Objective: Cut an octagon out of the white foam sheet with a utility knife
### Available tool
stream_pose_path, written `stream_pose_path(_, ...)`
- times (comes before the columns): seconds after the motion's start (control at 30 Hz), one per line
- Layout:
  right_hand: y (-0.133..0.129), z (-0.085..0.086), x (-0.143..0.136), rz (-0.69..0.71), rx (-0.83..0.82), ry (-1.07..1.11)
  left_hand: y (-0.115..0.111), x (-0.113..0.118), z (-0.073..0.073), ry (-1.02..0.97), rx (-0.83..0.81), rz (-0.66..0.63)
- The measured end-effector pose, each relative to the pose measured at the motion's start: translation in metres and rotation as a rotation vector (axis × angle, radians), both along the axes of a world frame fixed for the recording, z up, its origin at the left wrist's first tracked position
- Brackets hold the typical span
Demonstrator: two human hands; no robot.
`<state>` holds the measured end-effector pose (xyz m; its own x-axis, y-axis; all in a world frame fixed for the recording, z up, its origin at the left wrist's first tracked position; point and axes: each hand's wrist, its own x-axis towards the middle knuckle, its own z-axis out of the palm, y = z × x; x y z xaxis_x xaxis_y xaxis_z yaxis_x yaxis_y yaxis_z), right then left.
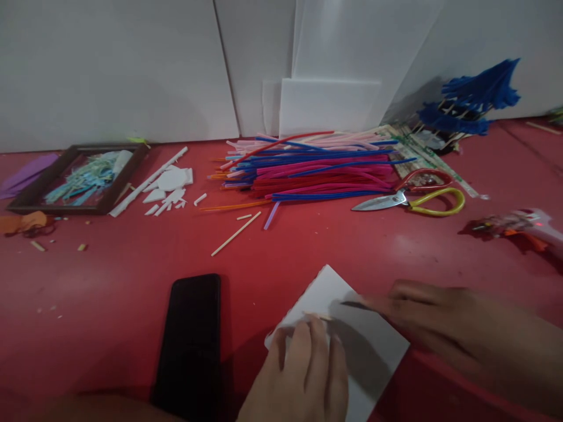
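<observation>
A white board (373,328), perhaps foam or card, lies at an angle on the red table in front of me. My left hand (303,363) presses down on it with curled fingers. Under those fingertips is a short piece of thin wooden stick (326,318), partly hidden. Over the board's right side comes my right hand (422,310), slightly blurred, its fingers drawn together and the index finger pointing left. A dark narrow shape (352,305) extends from its fingertip; whether it is a tool or a shadow I cannot tell.
A black phone (191,340) lies left of the board. Behind are scissors (404,199), pipe cleaners (316,167), a longer wooden stick (236,234), white scraps (169,183) and a brown frame (105,202). A glue gun (514,224) and a blue-roofed model (470,102) stand right.
</observation>
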<state>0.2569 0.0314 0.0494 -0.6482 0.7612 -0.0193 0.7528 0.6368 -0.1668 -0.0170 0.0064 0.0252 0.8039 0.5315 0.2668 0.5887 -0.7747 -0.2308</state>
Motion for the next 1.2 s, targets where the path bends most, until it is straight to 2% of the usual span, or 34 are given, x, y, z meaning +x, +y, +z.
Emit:
stream_pose_path(0.1, 0.004, -0.009, 0.006, -0.119, -0.099, 0.158, 0.007, -0.001, 0.002, 0.001, -0.051, -0.029)
stream_pose_path(0.27, 0.001, -0.023, 0.015, -0.478, -0.283, 0.383, 0.022, 0.0, 0.013, 0.005, -0.216, -0.114)
stream_pose_path(0.4, 0.004, -0.021, 0.024, -0.737, -0.619, 0.594, 0.041, 0.002, 0.025, 0.082, -0.325, -0.143)
stream_pose_path(0.5, 0.007, -0.015, 0.025, -0.863, -0.697, 0.714, 0.058, 0.0, 0.031, 0.177, -0.398, -0.23)
stream_pose_path(0.6, 0.007, -0.01, 0.018, -0.83, -0.701, 0.74, 0.074, -0.005, 0.035, 0.255, -0.389, -0.287)
stream_pose_path(0.7, 0.0, -0.009, 0.008, -0.792, -0.555, 0.699, 0.09, -0.011, 0.034, 0.296, -0.355, -0.261)
stream_pose_path(0.8, -0.014, -0.012, -0.003, -0.742, -0.462, 0.639, 0.109, -0.019, 0.032, 0.308, -0.312, -0.159)
stream_pose_path(0.93, -0.038, -0.022, -0.01, -0.766, -0.471, 0.59, 0.127, -0.027, 0.031, 0.308, -0.23, 0.001)
stream_pose_path(1.0, -0.051, -0.027, -0.011, -0.756, -0.543, 0.616, 0.121, -0.028, 0.031, 0.293, -0.196, 0.055)
stream_pose_path(1.1, -0.064, -0.03, -0.013, -0.69, -0.62, 0.648, 0.085, -0.025, 0.029, 0.216, -0.146, 0.113)
stream_pose_path(1.2, -0.063, -0.027, -0.018, -0.585, -0.444, 0.62, 0.036, -0.019, 0.02, 0.087, -0.163, 0.117)
